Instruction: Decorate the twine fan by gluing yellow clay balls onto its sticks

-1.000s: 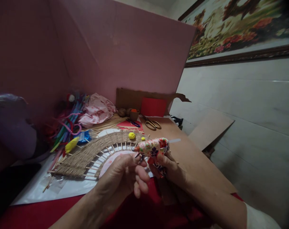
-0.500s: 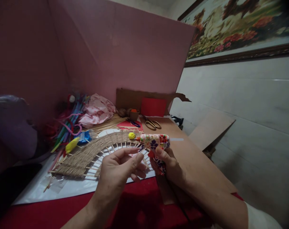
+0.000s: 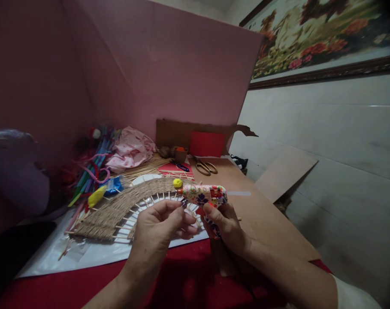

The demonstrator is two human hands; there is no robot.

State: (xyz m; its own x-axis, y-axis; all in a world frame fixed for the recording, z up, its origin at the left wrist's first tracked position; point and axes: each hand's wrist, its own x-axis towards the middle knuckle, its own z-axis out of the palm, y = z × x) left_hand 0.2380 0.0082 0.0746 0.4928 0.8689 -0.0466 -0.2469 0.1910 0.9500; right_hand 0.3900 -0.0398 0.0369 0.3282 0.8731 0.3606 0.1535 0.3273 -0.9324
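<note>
In my right hand [image 3: 228, 225], wrapped round the handle, is a flower-patterned hot glue gun [image 3: 203, 195] with its orange nozzle pointing left. My left hand [image 3: 164, 223] is closed in a pinch just below the nozzle. A tiny dark piece shows at its thumb and fingertips, too small to name. Beneath both hands lies an arch of woven brown cord on thin sticks [image 3: 101, 212], resting on a white sheet [image 3: 49, 255]. A yellow lump [image 3: 177, 183] sits just beyond the nozzle tip, and the hands hide the arch's right end.
Golden-handled scissors [image 3: 206, 166] lie on a brown board [image 3: 262, 219] to the right. Behind are a red card [image 3: 207, 144], thin sticks [image 3: 143, 165] and crumpled pink cloth [image 3: 132, 148]. Coloured pipe cleaners [image 3: 88, 182] and a blue packet [image 3: 114, 185] are at left.
The glue gun has shifted slightly left and down, bringing its nozzle closer to my left fingertips. My left hand has barely moved, its fingers drawing together a little.
</note>
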